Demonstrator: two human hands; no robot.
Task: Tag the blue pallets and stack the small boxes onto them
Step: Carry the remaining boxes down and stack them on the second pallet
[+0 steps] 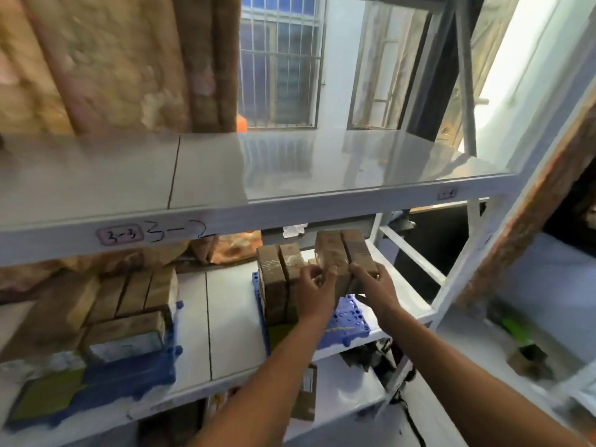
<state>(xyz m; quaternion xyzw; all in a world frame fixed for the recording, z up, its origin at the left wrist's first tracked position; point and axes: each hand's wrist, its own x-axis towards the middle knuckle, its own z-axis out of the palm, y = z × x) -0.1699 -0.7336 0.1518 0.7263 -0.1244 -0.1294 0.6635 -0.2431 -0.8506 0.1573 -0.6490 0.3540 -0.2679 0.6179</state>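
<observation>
While a loaded blue pallet (129, 375) sits at the lower left of the frame on the shelf (225, 333), a second blue pallet (348, 321) at centre carries two upright boxes (280, 279). Left hand (314, 291) and right hand (374, 285) each grip the pair of small boxes (345, 256) above it. Stacking is under way; next, I judge, lower them snug beside the standing ones.

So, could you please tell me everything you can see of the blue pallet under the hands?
The blue pallet looks like moulded plastic, its top a grid of round holes with knobbed edges. It lies flat on the white shelf, near the right end. Brown small boxes stand on its left part; a yellow-green tag lies at its front-left. The forearms hide part of it.
</observation>
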